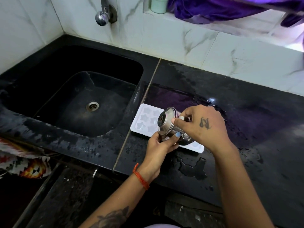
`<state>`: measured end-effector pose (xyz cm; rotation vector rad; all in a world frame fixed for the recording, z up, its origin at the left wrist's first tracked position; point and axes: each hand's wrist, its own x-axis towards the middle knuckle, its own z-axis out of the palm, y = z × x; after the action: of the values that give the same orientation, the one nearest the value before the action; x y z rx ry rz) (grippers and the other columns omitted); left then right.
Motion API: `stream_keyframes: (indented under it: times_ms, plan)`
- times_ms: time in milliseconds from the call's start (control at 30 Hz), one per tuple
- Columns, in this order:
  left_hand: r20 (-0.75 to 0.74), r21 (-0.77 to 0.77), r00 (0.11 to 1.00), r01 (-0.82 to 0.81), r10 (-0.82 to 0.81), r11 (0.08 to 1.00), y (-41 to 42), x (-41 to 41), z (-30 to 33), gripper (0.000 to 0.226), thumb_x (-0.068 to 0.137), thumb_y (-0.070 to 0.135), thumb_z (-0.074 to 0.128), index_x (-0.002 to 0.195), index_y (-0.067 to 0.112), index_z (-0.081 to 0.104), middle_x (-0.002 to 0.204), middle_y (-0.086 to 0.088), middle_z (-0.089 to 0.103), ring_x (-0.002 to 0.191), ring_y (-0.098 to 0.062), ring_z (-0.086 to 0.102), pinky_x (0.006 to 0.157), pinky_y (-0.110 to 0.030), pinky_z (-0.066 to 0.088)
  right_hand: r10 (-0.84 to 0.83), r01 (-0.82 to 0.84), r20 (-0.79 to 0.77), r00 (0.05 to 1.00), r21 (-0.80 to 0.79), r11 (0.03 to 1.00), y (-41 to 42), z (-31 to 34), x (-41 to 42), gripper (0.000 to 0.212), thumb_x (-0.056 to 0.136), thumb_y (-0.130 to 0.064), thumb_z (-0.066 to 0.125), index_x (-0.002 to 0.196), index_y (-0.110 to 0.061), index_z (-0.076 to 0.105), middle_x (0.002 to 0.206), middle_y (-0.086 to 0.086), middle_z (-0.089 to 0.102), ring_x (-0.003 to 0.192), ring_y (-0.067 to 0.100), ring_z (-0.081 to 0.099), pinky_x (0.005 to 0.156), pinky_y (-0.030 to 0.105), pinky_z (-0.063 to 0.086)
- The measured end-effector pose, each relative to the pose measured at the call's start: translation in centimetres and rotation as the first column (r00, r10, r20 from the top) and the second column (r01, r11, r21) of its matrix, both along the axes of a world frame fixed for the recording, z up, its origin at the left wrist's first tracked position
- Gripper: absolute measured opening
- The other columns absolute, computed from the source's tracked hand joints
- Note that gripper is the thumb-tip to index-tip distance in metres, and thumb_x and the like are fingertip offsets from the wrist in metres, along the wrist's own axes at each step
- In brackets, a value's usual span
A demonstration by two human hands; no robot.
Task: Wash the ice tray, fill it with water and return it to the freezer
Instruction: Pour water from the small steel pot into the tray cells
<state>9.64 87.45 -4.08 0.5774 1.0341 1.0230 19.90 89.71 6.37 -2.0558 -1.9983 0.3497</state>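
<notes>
At far left I had the black sink (74, 96) sitting beside the wet counter (246, 129), and the white ice tray (144, 119) lay flat on that counter just right of it. My left hand (158, 145) gripped the tipped steel cup (169, 124) from below over the tray, while my right hand (202, 127) pinched its rim from above.

No legible print, brand, number or sign anywhere. Only candidate: dark tattoo mark on back of right hand (204, 123), two letter-like strokes, too blurred to read. Steel cup (169, 125), ice tray (144, 119) and pale green container (158, 4) on ledge show no readable label.
</notes>
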Motion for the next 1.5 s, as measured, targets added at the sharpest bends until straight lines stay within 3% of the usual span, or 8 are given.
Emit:
stream_keyframes:
  times_ms: [233,400,467,567,667,833,1133,1500]
  plan:
    - [-0.069,0.037,0.997,-0.04,0.042,0.999,0.1,0.7,-0.4,0.039,0.078,0.013,0.074,0.11,-0.002,0.059,0.108,-0.019,0.068,0.101,-0.028,0.067,0.084,-0.031,0.056,-0.056,0.054,-0.08,0.995,-0.028,0.998,-0.1,-0.1,0.9,0.03,0.082,-0.046,0.064,0.075,-0.018,0.069,0.068,0.001,0.068,0.067,0.018,0.062,0.057,0.026,0.043]
    - [-0.209,0.067,0.976,-0.045,0.058,0.997,0.1,1.1,-0.5,0.065,0.048,0.045,0.081,0.1,0.011,0.063,0.096,-0.007,0.072,0.093,-0.021,0.069,0.082,-0.035,0.056,-0.112,0.102,-0.228,0.967,-0.057,0.993,-0.4,-0.5,2.2,0.024,0.079,-0.046,0.068,0.075,-0.023,0.072,0.066,-0.002,0.067,0.071,0.017,0.064,0.067,0.031,0.048]
    - [-0.197,0.057,0.98,-0.03,0.041,0.998,0.1,1.3,-0.5,0.062,0.052,0.04,0.084,0.102,0.009,0.062,0.095,-0.007,0.072,0.092,-0.021,0.069,0.083,-0.035,0.056,-0.125,0.116,-0.247,0.961,-0.051,0.992,-0.7,-0.5,2.5,0.023,0.078,-0.046,0.069,0.073,-0.023,0.071,0.067,-0.003,0.068,0.072,0.016,0.064,0.069,0.032,0.049]
    - [-0.098,0.019,0.995,-0.006,0.008,1.0,0.0,1.6,-0.3,0.047,0.071,0.016,0.081,0.109,0.001,0.057,0.096,-0.008,0.068,0.095,-0.024,0.068,0.082,-0.032,0.056,-0.128,0.122,-0.229,0.965,-0.038,0.992,-1.1,-0.4,2.7,0.024,0.079,-0.045,0.068,0.074,-0.022,0.072,0.068,-0.002,0.068,0.072,0.016,0.064,0.068,0.032,0.049]
    - [-0.033,-0.006,0.999,0.032,-0.032,0.999,-0.1,1.9,-0.1,0.047,0.076,0.01,0.075,0.115,-0.004,0.053,0.098,-0.01,0.066,0.099,-0.025,0.066,0.084,-0.032,0.056,-0.128,0.123,-0.164,0.978,-0.036,0.992,-1.5,-0.3,2.7,0.029,0.08,-0.046,0.066,0.075,-0.018,0.071,0.068,0.0,0.069,0.071,0.019,0.063,0.066,0.031,0.048]
    - [0.006,-0.02,0.998,0.067,-0.067,0.998,-0.4,2.3,0.0,0.044,0.078,0.008,0.073,0.115,-0.005,0.053,0.103,-0.013,0.064,0.1,-0.024,0.065,0.089,-0.035,0.055,-0.124,0.123,-0.083,0.989,-0.016,0.992,-1.8,-0.1,2.8,0.037,0.081,-0.047,0.063,0.078,-0.01,0.069,0.072,0.008,0.07,0.072,0.025,0.064,0.066,0.034,0.051]
    - [0.058,-0.04,0.993,0.106,-0.104,0.994,-0.7,2.6,-0.2,0.038,0.079,0.007,0.071,0.114,-0.002,0.056,0.11,-0.016,0.064,0.103,-0.023,0.065,0.09,-0.035,0.054,-0.123,0.123,0.001,0.992,-0.009,0.992,-2.1,0.1,2.7,0.033,0.083,-0.046,0.061,0.083,-0.015,0.071,0.075,0.003,0.07,0.073,0.023,0.064,0.068,0.035,0.054]
    - [-0.121,0.039,0.992,0.041,-0.036,0.998,-0.6,3.2,-0.6,0.05,0.065,0.023,0.084,0.105,0.006,0.059,0.098,-0.01,0.071,0.093,-0.023,0.069,0.083,-0.035,0.056,-0.176,0.17,-0.193,0.965,-0.048,0.984,-2.4,-0.4,4.1,0.027,0.08,-0.046,0.067,0.072,-0.021,0.07,0.068,0.0,0.069,0.071,0.019,0.064,0.064,0.03,0.045]
